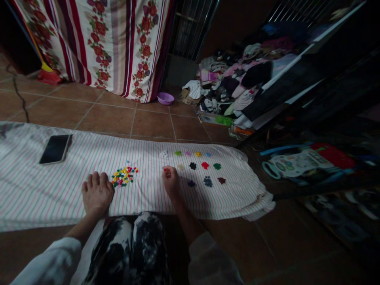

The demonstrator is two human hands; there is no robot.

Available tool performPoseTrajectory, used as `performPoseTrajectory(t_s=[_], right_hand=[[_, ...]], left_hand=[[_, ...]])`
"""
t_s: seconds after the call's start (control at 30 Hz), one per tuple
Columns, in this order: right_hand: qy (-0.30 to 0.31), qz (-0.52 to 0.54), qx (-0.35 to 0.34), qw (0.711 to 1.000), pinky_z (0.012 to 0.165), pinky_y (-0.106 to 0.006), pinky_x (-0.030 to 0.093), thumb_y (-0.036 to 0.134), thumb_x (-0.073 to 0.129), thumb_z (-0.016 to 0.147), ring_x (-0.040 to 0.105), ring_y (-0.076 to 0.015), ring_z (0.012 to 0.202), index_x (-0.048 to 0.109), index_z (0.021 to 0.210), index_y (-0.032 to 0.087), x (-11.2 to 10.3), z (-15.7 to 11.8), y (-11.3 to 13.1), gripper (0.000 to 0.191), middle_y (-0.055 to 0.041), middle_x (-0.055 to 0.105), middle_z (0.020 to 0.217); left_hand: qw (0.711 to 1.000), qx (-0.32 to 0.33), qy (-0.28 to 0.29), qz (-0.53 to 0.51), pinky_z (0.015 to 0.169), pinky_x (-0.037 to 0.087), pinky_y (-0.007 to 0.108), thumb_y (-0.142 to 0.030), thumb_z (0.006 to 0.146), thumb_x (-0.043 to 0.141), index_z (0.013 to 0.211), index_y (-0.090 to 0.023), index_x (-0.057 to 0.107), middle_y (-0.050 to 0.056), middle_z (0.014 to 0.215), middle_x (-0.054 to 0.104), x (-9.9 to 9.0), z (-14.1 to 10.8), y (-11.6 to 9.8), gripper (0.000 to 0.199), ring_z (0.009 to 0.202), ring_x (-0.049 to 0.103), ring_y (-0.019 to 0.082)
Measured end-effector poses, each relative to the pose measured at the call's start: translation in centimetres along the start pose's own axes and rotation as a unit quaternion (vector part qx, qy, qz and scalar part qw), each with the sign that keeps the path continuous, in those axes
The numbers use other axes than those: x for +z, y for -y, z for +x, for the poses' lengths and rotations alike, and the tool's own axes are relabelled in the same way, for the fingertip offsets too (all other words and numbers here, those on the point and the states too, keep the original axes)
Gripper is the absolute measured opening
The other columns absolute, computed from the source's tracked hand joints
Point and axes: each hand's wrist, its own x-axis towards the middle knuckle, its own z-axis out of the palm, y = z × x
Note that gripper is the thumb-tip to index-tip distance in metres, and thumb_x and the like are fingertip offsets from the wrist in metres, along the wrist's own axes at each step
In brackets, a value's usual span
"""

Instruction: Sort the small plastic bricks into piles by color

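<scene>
1. Down on the floor, a striped cloth [74,186] lies spread across the brown tiles, and both hands rest on it near its front edge.
2. Left hand [97,194] lies flat, palm down, fingers loosely spread; its grip is open and holds nothing. Its fingertips sit just beside a mixed pile of coloured beads [124,176], close to the pile's left side.
3. Right hand [171,180] is curled, fingertips pinched together over a small red piece [165,169]; whether it is truly clamped or only touched cannot be told.
4. Right of that hand, toward the cloth's right end, lie sorted bead groups [204,166] in rows: small pale, green, pink, yellow and blue clusters farthest off, then black, red and green, then purple, dark blue and maroon nearest.
5. A dark phone [55,149] lies face up near the cloth's far left edge, well apart from the beads.
6. Beyond the cloth, a purple bowl [165,98] sits by a floral curtain [118,43].
</scene>
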Motion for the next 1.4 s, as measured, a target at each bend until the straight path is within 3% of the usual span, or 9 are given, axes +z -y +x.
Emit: performPoseTrajectory(t_s=[0.33,0.6,0.83,1.1,1.4], right_hand=[[-0.092,-0.070,0.017,0.993,0.061,-0.027,0.050,0.038,0.051,0.084,0.061,-0.0168,0.069,0.066,0.093,0.018,-5.2,4.2,-4.6,0.027,-0.0082,0.068,0.087],[-0.145,-0.141,0.098,0.974,0.078,-0.033,0.052,0.040,0.052,0.080,0.063,-0.0195,0.075,0.069,0.098,0.016,-10.5,7.3,-7.9,0.034,-0.0101,0.071,0.089],[-0.157,-0.206,0.162,0.952,0.080,-0.034,0.049,0.034,0.051,0.078,0.063,-0.0221,0.079,0.071,0.101,0.014,-13.9,8.9,-9.3,0.036,-0.0108,0.072,0.089],[-0.108,-0.310,0.242,0.913,0.077,-0.031,0.044,0.024,0.048,0.084,0.065,-0.0249,0.090,0.075,0.109,0.017,-15.7,10.0,-8.9,0.037,-0.0115,0.072,0.098],[-0.101,-0.327,0.243,0.908,0.077,-0.032,0.046,0.019,0.053,0.082,0.060,-0.0219,0.086,0.079,0.098,0.018,-15.6,9.8,-9.6,0.030,-0.0081,0.066,0.092]], left_hand=[[1.000,0.011,-0.010,0.021,0.111,0.035,0.052,-0.029,0.097,0.029,0.127,-0.010,0.059,0.023,0.142,0.055,0.2,0.1,0.2,0.047,0.139,0.044,0.036],[0.999,0.016,-0.021,0.023,0.112,0.034,0.051,-0.030,0.097,0.029,0.126,-0.010,0.059,0.022,0.141,0.055,0.5,0.0,0.2,0.046,0.139,0.042,0.035],[0.999,0.019,-0.016,0.023,0.110,0.035,0.050,-0.030,0.097,0.028,0.125,-0.011,0.058,0.021,0.137,0.056,0.1,0.0,0.2,0.045,0.137,0.044,0.035],[1.000,0.015,-0.005,0.009,0.111,0.033,0.050,-0.030,0.097,0.028,0.125,-0.013,0.058,0.020,0.136,0.055,-0.1,0.1,0.1,0.045,0.137,0.043,0.034],[1.000,0.010,-0.004,0.017,0.113,0.032,0.051,-0.030,0.097,0.029,0.128,-0.012,0.057,0.022,0.141,0.054,0.0,0.0,0.1,0.046,0.139,0.042,0.035]])
